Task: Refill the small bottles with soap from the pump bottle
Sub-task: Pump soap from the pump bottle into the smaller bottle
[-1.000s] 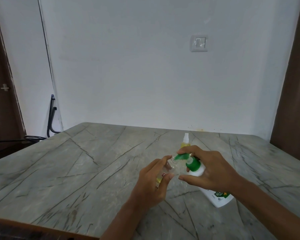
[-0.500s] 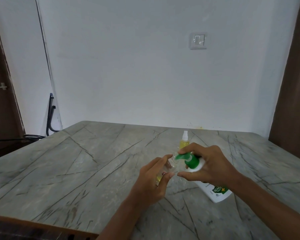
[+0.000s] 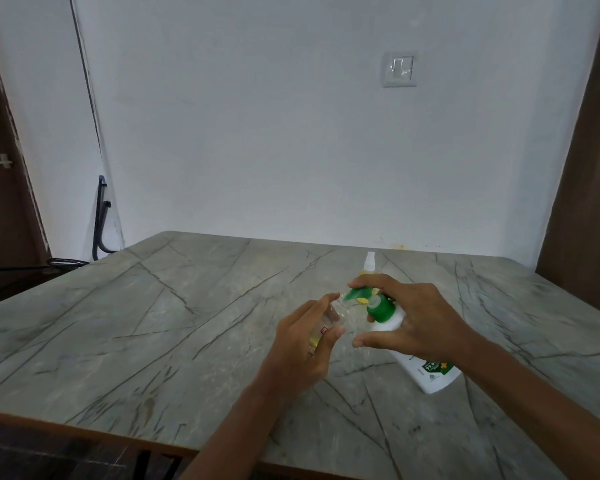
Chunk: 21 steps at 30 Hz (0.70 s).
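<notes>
from my feed the left hand [image 3: 302, 348] grips a small clear bottle [image 3: 330, 315], thumb and fingers curled round it. most of its body is hidden behind the fingers, and i see only the neck, a scrap of red label and something yellowish low down that i cannot make out. the right hand [image 3: 413, 320] wraps the neck of the white pump bottle [image 3: 430, 370], which leans tilted near the middle of the counter [image 3: 153, 323]. its forefinger lies over the green pump head [image 3: 359, 292], whose spout meets the small bottle's mouth. whether soap is running i cannot tell. behind those fingers, toward the counter's far edge, stands a second small bottle [image 3: 370, 261], with only its white cap and yellow shoulder showing.
</notes>
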Each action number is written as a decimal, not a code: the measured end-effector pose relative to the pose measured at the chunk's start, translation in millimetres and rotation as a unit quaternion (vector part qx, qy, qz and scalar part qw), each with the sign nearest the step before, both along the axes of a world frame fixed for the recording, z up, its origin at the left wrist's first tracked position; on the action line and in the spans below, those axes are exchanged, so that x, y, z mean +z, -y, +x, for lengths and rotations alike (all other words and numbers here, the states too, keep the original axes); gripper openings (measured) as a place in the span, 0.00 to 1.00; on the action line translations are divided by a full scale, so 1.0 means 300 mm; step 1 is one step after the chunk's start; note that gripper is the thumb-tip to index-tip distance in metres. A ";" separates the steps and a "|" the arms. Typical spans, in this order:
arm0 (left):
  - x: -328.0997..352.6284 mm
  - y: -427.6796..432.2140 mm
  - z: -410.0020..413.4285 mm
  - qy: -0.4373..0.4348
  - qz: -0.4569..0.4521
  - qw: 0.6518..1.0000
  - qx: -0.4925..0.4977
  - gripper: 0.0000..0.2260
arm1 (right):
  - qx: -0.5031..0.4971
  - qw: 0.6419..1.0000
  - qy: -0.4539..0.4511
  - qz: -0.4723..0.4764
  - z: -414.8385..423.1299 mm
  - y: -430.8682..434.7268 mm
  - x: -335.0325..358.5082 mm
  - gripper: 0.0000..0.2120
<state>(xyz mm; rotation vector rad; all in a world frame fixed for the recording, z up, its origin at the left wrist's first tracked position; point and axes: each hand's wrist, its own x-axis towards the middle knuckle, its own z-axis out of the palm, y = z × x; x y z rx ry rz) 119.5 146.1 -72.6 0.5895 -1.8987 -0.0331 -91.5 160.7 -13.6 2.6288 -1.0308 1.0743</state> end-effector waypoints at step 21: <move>-0.003 0.002 0.000 0.013 -0.001 1.000 0.007 0.17 | 0.001 0.999 0.024 0.024 -0.011 0.028 -0.023 0.29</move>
